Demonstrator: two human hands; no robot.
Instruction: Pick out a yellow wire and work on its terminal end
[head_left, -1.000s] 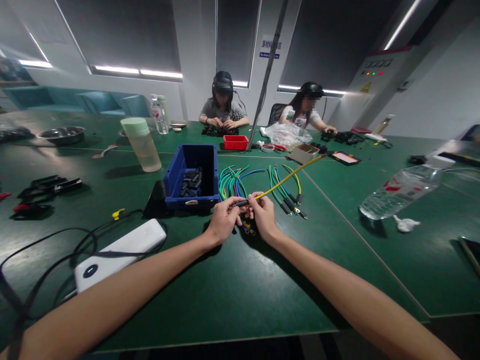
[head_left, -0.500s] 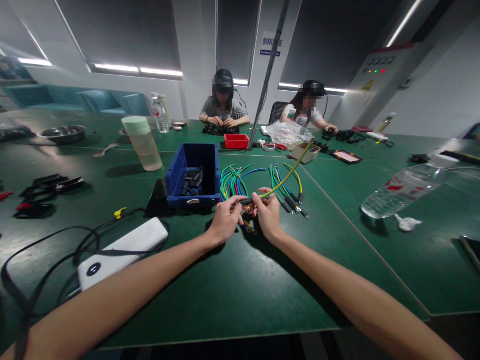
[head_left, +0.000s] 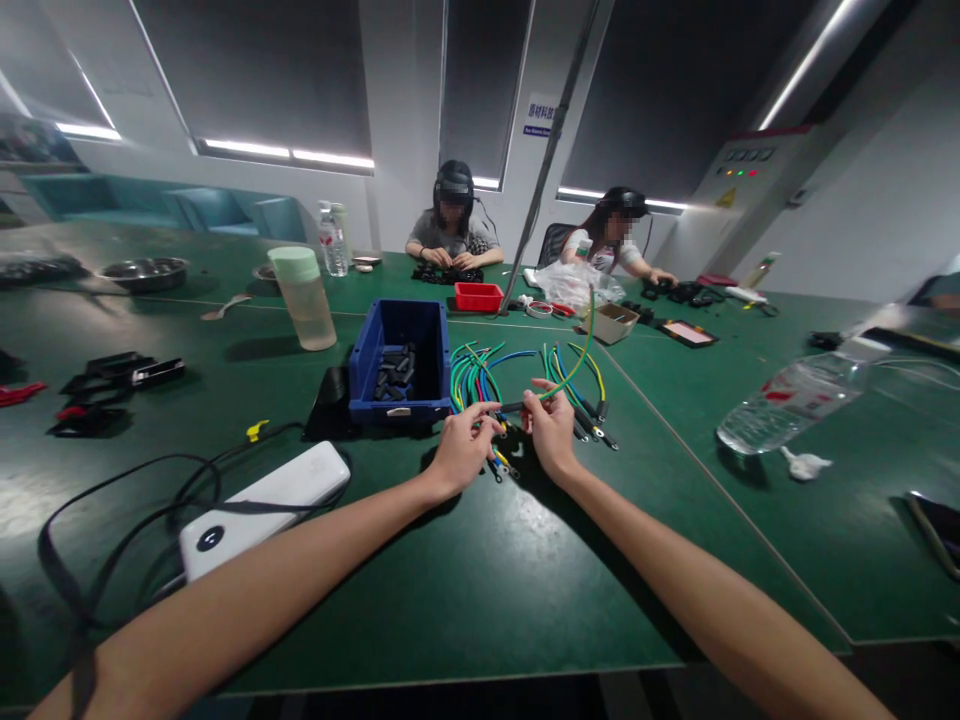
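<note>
right hand (head_left: 553, 437) is pinching a cable (head_left: 588, 340) curving away, tip upward, left hand (head_left: 460, 452) grip unclear; blue bin (head_left: 436, 350) is holding black pieces (head_left: 396, 371).

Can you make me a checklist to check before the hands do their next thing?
1. Right hand holding the green-and-yellow wire: ok.
2. Left hand gripping the black sleeve: cannot tell; its fingertips are by one end.
3. Black pieces inside the blue bin: ok.
4. Pale green lid on its bottle: ok.
5. White device clear of the black strap: not ok; it lies across.
</note>
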